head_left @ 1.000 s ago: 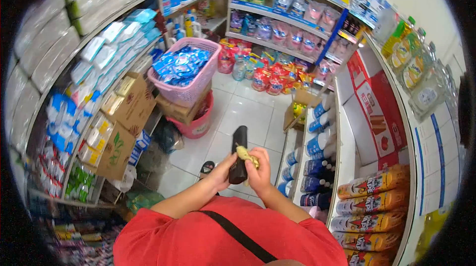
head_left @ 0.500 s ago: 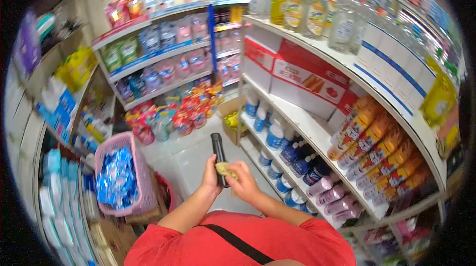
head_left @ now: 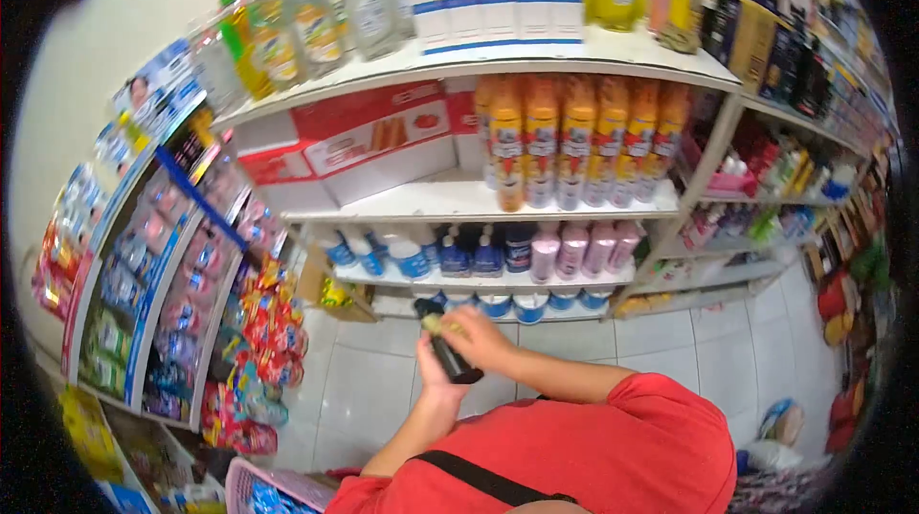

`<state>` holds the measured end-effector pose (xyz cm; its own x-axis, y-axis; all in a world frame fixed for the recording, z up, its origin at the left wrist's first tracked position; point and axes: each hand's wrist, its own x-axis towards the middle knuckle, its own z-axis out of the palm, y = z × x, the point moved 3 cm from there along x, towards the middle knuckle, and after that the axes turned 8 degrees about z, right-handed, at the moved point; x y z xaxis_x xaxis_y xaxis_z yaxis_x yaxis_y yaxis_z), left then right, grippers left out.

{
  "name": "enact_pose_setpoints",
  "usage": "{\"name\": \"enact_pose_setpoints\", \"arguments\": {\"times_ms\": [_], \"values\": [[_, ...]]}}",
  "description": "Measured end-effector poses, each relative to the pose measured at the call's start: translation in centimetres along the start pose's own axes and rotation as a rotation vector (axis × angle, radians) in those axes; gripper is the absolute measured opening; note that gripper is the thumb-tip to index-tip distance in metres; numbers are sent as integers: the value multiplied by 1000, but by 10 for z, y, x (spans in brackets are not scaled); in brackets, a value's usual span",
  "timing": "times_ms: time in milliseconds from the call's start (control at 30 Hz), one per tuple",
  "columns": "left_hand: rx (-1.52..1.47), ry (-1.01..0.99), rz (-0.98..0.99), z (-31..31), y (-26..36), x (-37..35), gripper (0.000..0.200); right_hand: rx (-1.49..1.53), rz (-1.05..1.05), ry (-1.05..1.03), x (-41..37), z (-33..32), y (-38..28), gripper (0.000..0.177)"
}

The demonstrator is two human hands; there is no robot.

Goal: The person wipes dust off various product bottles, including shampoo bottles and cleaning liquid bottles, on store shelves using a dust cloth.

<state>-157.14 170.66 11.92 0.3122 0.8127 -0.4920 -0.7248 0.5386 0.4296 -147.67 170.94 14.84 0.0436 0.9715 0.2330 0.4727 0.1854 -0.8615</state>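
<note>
My left hand [head_left: 437, 372] is wrapped round a dark, slender bottle [head_left: 452, 359], which slants with its narrower end away from me. My right hand [head_left: 481, 340] is closed on a small yellowish cloth [head_left: 444, 324] and presses it against the upper part of the bottle. Part of the bottle is covered by the cloth and fingers. Both hands are in front of my chest, over the tiled floor. Beyond them, the lowest shelf bears blue-and-white tubs [head_left: 493, 305].
A white shelf unit [head_left: 565, 212] ahead bears orange spray cans [head_left: 578, 145], pink cans [head_left: 571, 254], red-and-white cartons [head_left: 383, 136] and clear bottles [head_left: 371, 21] on top. Packets fill the left shelves [head_left: 144, 289]. A pink basket [head_left: 239, 485] stands at lower left.
My view has turned right, from the corner to face the shelf unit. The bottle's lower end now points more to the right. The cloth stays against the bottle, now nearer its far end.
</note>
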Motion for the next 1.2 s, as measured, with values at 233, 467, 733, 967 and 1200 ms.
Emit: {"name": "enact_pose_setpoints", "arguments": {"times_ms": [233,467,733,967,1200], "values": [[60,-194,142,1,-14,14,50,140,-82,76,-40,-33,-3,23],[339,-300,-214,74,-147,-33,46,-22,61,465,-95,-157,45,27],[268,-417,-230,135,-269,-38,52,27,73,420,-208,-255,63,23],[310,-427,-401,170,-381,-62,49,13,213,540,-278,-344,95,24],[464,-443,-529,201,-440,-72,43,67,325,731,-314,-382,132,24]]}}
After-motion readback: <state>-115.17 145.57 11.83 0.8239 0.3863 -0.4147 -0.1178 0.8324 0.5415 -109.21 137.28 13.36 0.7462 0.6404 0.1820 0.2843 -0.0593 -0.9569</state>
